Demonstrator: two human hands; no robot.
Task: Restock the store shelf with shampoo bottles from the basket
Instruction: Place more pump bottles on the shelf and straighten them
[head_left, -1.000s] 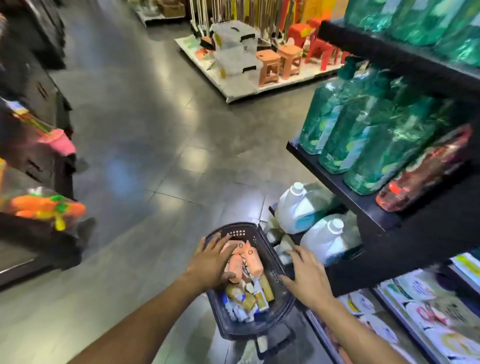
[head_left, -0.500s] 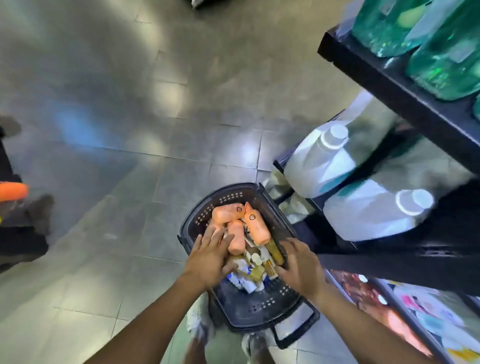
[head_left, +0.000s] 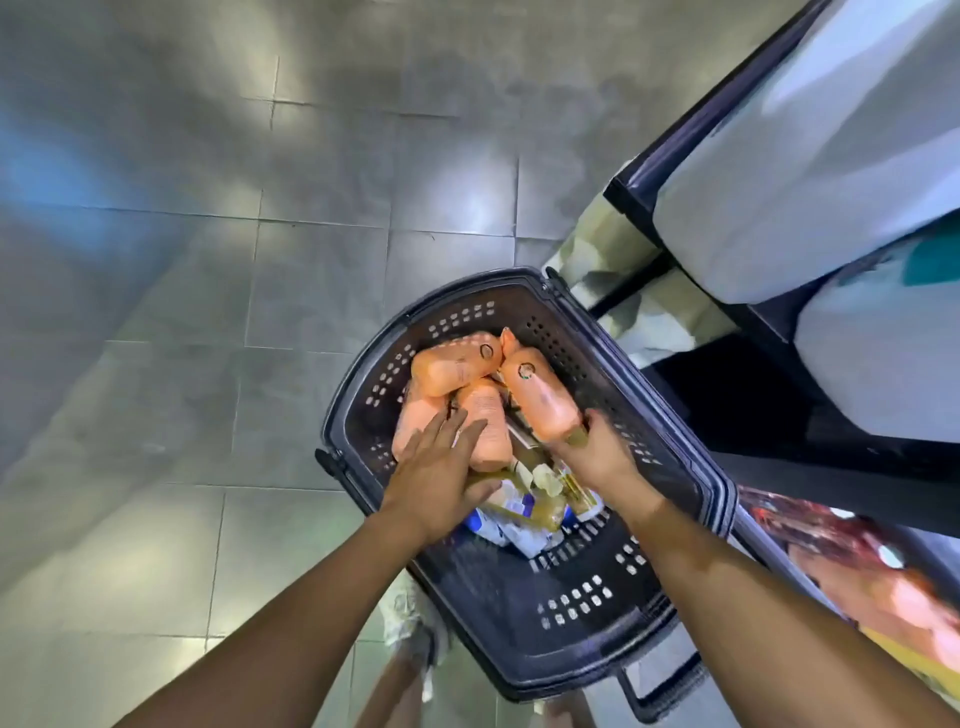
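Observation:
A dark plastic basket (head_left: 524, 618) stands on the floor below me. Several orange shampoo bottles lie in its far half, over a jumble of small packs (head_left: 524, 512). My left hand (head_left: 441, 475) lies with straight fingers on the middle orange bottle (head_left: 485, 421). My right hand (head_left: 602, 457) grips the lower end of the right-hand orange bottle (head_left: 540, 397), which lies slanted with its cap toward the basket's far rim. Another orange bottle (head_left: 452, 364) lies across the far end.
A black store shelf (head_left: 670, 156) runs along the right, holding large white jugs (head_left: 810, 171). Lower shelves at the right bottom carry colourful packs (head_left: 841, 561). Grey floor tiles (head_left: 208, 312) spread to the left. My feet (head_left: 410, 629) show under the basket.
The camera has tilted further down over the basket. My right hand moved in from the basket's rim and took hold of the right-hand orange bottle. My left hand stays on the middle bottle.

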